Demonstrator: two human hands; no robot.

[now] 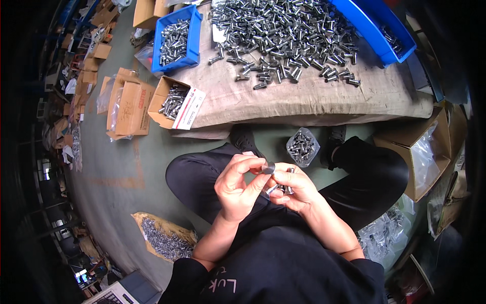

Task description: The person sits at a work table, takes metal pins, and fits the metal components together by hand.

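In front of my body, my left hand [237, 186] pinches a metal bolt [269, 168] between thumb and fingertips, its dark round head turned up. Close against it, my right hand [305, 193] is closed around a few more bolts [289, 188], whose shanks stick out between the fingers. The fingertips of both hands nearly meet at the pinched bolt. Beyond the hands, a clear plastic bag [305, 162] filled with bolts stands on the floor between my feet. A large heap of loose bolts [283, 33] lies on the cloth-covered surface [304, 104] ahead.
Blue bins [193, 43] with bolts sit at both far corners. An open carton [158, 106] of bolts leans at the surface's left edge. A cardboard box [397, 147] lined with plastic stands right. Small metal parts [167, 239] lie on cardboard at left; bagged parts [387, 230] lie right.
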